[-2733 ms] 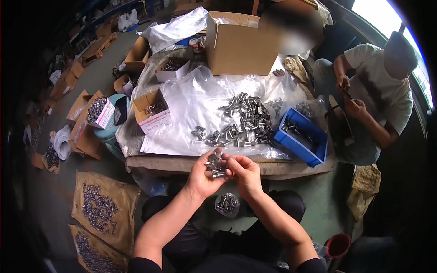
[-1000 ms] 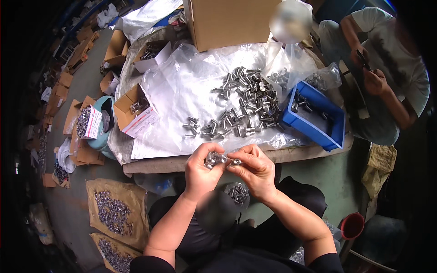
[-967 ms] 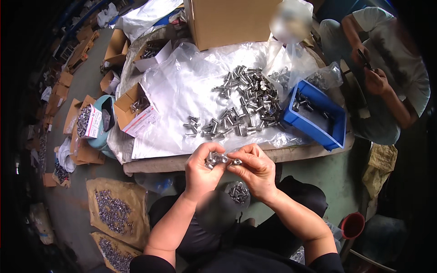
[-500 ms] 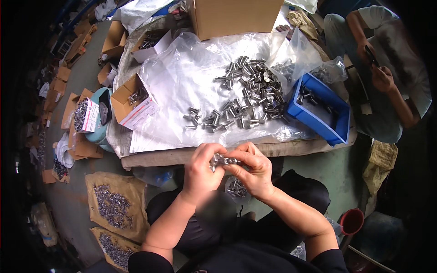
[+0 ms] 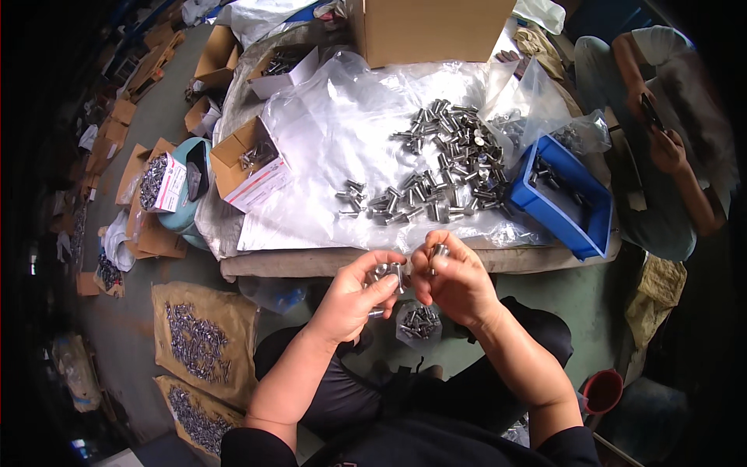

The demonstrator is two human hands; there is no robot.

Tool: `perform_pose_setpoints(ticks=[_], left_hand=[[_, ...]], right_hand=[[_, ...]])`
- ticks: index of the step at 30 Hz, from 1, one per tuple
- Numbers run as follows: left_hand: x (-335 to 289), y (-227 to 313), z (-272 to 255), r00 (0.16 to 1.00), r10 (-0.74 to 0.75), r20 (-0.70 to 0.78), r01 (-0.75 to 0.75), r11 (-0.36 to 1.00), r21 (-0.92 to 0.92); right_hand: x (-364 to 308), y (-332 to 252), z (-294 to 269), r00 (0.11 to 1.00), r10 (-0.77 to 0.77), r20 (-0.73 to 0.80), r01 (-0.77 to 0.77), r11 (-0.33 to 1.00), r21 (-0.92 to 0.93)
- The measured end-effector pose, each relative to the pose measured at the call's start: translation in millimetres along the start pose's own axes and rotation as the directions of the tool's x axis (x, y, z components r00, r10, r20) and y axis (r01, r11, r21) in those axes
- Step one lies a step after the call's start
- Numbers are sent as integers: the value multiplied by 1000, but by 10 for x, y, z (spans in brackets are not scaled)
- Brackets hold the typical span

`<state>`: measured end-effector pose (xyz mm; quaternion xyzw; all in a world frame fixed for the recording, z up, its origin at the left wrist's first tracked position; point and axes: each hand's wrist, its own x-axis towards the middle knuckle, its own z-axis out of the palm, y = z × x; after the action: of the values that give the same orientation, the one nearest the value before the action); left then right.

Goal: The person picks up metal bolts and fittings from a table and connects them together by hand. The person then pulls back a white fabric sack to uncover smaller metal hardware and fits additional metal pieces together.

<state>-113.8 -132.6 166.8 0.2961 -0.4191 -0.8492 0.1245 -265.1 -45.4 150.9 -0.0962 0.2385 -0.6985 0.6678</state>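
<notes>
In front of the table edge, my left hand [image 5: 352, 302] is closed around several shiny metal bolts [image 5: 381, 270]; their round heads and shanks poke out between thumb and fingers. My right hand [image 5: 464, 286], just beside it, pinches one short metal bolt [image 5: 440, 251] between thumb and fingers. A small gap separates the two hands. Beyond them, a loose heap of similar bolts [image 5: 467, 148] lies on clear plastic sheeting [image 5: 327, 140] on the table. Below the hands, a clear plastic bag [image 5: 419, 325] with more metal pieces sits between my knees.
A blue bin [image 5: 564, 198] with a few bolts stands at the table's right. Cardboard boxes [image 5: 249, 167] line the left, and a large carton [image 5: 436, 31] stands at the back. Brown sheets [image 5: 204, 335] bear metal pieces on the floor. A person [image 5: 661, 140] sits at right, holding a phone.
My hands have moved apart; the right now holds a single bolt separately, while the left keeps several. The whole scene has shifted slightly right in view.
</notes>
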Motion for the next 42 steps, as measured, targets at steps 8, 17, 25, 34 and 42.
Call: perform_pose_setpoints(ticks=[8,17,25,34,42], left_hand=[[-75,11,-68,943,321,-87,-220,800,559],[-112,-19,-19,817,575,-26,-417,622,663],[-330,-9,19,821,546,-166,-432,785,444],[-798,64,294,721,629,-291,-246,625,741],[-938,-112,534,642,746,-175,-177,366,914]], right_hand=[[27,186,129,977,-193,-94,68,692,-719],[68,210,138,990,-141,-19,96,760,-643],[58,194,264,927,-277,254,359,456,-814],[9,385,351,947,268,179,-285,955,79],[-284,343,590,901,-184,393,404,688,-603]])
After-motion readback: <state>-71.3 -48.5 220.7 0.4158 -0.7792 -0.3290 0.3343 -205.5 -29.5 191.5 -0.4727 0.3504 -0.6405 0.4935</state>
